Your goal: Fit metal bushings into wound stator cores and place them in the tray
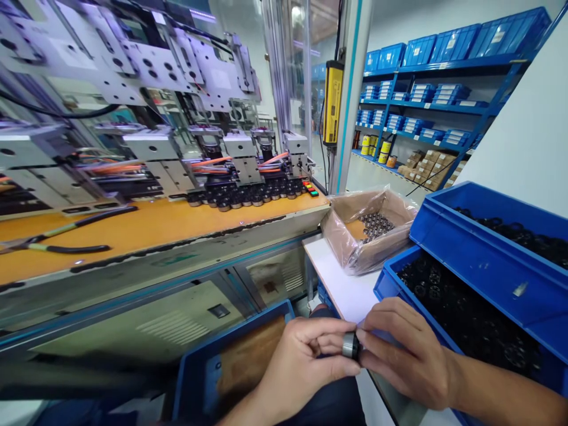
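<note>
My left hand (306,358) grips a small round metal ring (349,345) between thumb and fingers. The ring is silver-grey around its side and black at the right end. On that black end, the closed fingertips of my right hand (403,349) touch and hold it; they hide part of it, so I cannot make out its inner shape. Both hands are in front of my lap, just left of a blue bin (470,319) of black round parts.
A second blue bin (488,260) is stacked behind. A plastic-lined carton (350,248) holds small metal parts. On the orange bench (177,234) are a row of black-and-metal round parts (248,195) and pliers (66,236), below a machine (155,157). Another blue bin (181,378) stands low left.
</note>
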Tool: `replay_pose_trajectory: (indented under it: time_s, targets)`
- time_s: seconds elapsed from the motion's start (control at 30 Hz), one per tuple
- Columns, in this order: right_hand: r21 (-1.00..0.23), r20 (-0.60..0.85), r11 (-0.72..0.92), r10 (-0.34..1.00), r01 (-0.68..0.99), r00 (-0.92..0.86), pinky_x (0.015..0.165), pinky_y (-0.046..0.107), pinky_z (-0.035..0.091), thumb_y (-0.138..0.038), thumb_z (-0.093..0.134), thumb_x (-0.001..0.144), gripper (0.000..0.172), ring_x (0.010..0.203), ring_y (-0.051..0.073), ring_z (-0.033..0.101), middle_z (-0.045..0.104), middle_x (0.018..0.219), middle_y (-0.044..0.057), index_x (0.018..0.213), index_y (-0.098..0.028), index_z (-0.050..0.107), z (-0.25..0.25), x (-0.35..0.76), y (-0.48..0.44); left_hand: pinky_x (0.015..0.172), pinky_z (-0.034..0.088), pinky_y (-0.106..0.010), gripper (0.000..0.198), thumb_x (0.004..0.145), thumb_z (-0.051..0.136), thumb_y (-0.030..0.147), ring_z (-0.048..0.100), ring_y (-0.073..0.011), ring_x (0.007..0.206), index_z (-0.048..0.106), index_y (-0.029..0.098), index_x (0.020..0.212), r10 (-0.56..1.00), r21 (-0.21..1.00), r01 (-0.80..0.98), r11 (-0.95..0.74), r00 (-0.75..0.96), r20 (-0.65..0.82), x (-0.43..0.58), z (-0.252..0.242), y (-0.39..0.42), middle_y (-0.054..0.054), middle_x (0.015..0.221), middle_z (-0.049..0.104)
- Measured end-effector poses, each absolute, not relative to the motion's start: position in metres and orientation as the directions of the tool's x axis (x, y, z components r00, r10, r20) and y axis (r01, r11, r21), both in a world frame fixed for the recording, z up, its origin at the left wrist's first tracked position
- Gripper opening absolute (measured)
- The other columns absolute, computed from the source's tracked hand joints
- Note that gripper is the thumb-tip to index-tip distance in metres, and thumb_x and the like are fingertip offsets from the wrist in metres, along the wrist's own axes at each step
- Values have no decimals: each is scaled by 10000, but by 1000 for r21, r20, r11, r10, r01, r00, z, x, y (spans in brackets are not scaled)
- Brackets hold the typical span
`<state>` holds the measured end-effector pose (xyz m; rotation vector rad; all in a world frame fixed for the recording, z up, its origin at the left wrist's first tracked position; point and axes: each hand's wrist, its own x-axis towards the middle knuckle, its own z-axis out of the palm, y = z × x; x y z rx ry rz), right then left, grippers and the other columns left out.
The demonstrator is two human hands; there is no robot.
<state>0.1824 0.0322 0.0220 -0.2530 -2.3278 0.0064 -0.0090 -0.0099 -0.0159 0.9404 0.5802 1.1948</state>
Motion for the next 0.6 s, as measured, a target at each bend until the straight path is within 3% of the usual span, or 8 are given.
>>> replay_pose_trajectory:
  time_s: [0.23, 0.4, 0.5, 0.6]
  targets:
    - [-67, 707, 985, 161, 161, -689, 722, 334, 551, -90, 645, 857, 202, 863, 175, 572, 624, 908, 111, 1048, -51, 592, 20, 184, 30, 692, 580, -150, 385, 607, 854, 59, 746, -137, 732, 769, 203, 954, 948, 856, -506, 110, 311, 62, -11, -14, -10, -37, 816, 790]
    - [33, 719, 984, 97, 173, -688, 734, 358, 560, -109, 644, 849, 224, 884, 206, 591, 627, 903, 129, 1053, -21, 614, 21, 185, 31, 684, 593, -191, 361, 585, 869, 73, 743, -153, 733, 766, 204, 905, 982, 839, -543, 39, 176, 67, 4, -19, -17, -25, 794, 789]
    - [96, 744, 975, 62, 198, -665, 746, 375, 573, -71, 536, 881, 202, 905, 224, 601, 633, 906, 142, 1049, -3, 627, 22, 184, 31, 734, 607, -238, 366, 586, 881, 118, 744, -187, 809, 759, 222, 915, 996, 834, -547, -64, 23, 92, 15, -25, -19, -40, 882, 788]
    - [16, 782, 981, 106, 191, -614, 753, 355, 591, -6, 523, 856, 257, 930, 219, 605, 638, 936, 151, 1101, 2, 601, 23, 183, 28, 751, 599, -210, 463, 565, 893, 124, 739, -179, 828, 766, 278, 983, 951, 873, -380, -307, -87, 297, 12, -23, -15, -31, 936, 780]
